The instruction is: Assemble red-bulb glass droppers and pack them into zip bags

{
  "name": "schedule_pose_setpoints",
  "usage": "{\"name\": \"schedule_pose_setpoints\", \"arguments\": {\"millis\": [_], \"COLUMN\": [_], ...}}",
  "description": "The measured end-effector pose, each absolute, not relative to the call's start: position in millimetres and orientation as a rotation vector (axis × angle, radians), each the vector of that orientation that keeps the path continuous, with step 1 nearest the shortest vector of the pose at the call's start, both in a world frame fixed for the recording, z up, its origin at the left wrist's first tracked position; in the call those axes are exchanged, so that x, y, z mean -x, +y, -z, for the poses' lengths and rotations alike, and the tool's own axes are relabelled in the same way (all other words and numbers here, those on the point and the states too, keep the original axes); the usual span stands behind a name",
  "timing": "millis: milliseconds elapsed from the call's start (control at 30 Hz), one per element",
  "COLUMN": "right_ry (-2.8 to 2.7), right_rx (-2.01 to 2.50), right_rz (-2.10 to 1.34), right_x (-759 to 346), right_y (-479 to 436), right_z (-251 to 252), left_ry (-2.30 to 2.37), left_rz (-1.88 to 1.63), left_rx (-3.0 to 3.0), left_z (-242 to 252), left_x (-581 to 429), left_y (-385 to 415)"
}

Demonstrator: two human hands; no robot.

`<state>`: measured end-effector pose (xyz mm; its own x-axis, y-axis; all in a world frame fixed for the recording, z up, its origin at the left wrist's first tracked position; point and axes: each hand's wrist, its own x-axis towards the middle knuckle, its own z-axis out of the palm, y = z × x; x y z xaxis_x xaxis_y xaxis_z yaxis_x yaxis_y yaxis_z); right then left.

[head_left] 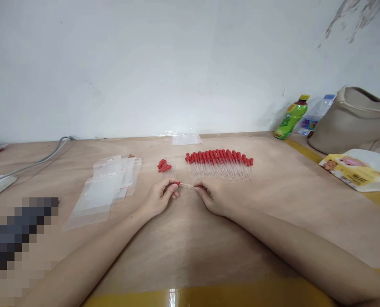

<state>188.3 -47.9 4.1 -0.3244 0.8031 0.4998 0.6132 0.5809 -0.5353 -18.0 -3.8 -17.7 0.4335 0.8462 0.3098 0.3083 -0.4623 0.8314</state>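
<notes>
My left hand point(164, 194) pinches a red rubber dropper bulb point(178, 183), mostly covered by the fingers. From the bulb a clear glass dropper tube point(187, 185) runs right, its other end between the thumb and fingers of my right hand point(210, 195). How deep the tube sits in the bulb is too small to tell. Just beyond my left hand lie a few loose red bulbs point(164, 166) and several bare clear tubes point(170, 171). Past my right hand is a long row of red-topped droppers point(220, 164), side by side with their bulbs toward the wall.
Clear zip bags point(98, 194) overlap on the left, near a grey cable point(45, 160). Another small bag point(186, 139) lies by the wall. At right are a green drink bottle point(291, 118), a water bottle point(317, 115), a beige bag point(352, 121) and a tissue pack point(359, 172).
</notes>
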Motion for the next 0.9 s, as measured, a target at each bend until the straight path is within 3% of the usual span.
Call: {"name": "schedule_pose_setpoints", "arguments": {"millis": [533,900], "right_ry": [-2.138,-2.28], "right_rx": [1.15,1.162], "right_rz": [-0.422,-0.088], "right_x": [-197.8,-204.0], "right_y": [-35.6,-33.9], "right_z": [7.2,11.4], "left_ry": [0.928,0.975], "left_rz": [-0.829,-0.764], "left_rx": [-1.864,-1.957], "left_z": [6.2,9.5], "left_x": [14.2,13.9], "left_y": [-15.8,-15.5]}}
